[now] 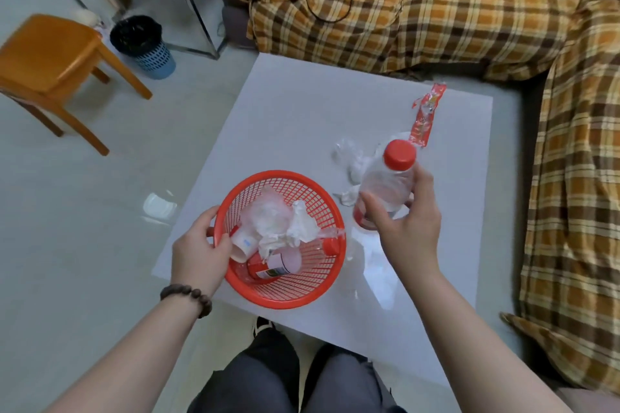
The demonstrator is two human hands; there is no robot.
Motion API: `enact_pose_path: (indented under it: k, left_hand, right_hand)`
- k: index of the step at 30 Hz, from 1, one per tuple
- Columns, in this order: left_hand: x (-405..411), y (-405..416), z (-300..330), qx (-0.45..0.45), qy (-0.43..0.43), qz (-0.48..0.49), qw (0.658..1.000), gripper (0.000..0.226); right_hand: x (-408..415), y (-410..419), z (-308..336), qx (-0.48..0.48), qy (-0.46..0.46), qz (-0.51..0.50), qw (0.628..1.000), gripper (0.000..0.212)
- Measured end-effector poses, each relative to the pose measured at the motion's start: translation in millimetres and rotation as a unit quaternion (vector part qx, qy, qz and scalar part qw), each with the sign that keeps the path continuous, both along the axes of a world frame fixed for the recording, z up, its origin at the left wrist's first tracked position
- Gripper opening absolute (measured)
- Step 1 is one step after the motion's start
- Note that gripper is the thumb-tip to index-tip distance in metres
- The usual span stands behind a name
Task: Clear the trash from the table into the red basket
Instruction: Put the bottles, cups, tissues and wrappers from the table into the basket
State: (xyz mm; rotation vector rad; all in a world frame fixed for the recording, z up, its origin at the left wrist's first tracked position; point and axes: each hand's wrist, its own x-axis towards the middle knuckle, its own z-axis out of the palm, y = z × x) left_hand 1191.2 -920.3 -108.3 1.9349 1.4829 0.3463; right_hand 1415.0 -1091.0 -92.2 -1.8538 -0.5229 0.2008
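**Bottle in hand, basket steadied**

Now your right hand [407,228] has its fingers [423,183] wrapped round the clear bottle [385,184], lifted just right of the basket [285,292]. It looks empty: light, thin-walled, likely to crumple, so hold it mid-body, not by the smooth red cap [400,154]. Your left hand [201,251] clenches the red mesh rim at the table's [302,111] near-left corner. Soft crumpled film [349,157] and a glossy red wrapper [427,111] lie toward the far-right edge.
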Motion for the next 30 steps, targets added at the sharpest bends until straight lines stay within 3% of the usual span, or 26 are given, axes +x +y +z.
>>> enact_pose_path:
  k: [4, 10, 14, 21, 26, 30]
  left_hand:
    - [10, 7, 11, 0.006, -0.039, -0.014, 0.999, 0.041]
    - [21, 9, 28, 0.004, -0.089, -0.040, 0.995, 0.041]
    - [21, 4, 37, 0.000, -0.115, -0.060, 0.992, 0.040]
    - [5, -8, 48, -0.022, -0.163, -0.080, 0.983, 0.027]
    - [-8, -9, 41, -0.058, -0.153, -0.077, 0.984, 0.031]
    - [-11, -2, 37, -0.077, -0.142, -0.081, 0.984, 0.036]
  right_hand:
    - [-33, 18, 46, 0.076, 0.034, 0.011, 0.997, 0.059]
    - [-87, 42, 41, 0.050, 0.069, 0.083, 0.993, 0.048]
    - [-103, 56, 25, -0.028, 0.063, 0.108, 0.992, 0.069]
    - [-111, 85, 15, -0.108, 0.046, 0.071, 0.991, 0.077]
    - [-107, 94, 10, -0.225, 0.048, 0.077, 0.970, 0.086]
    - [-109, 87, 19, -0.266, 0.001, 0.107, 0.958, 0.096]
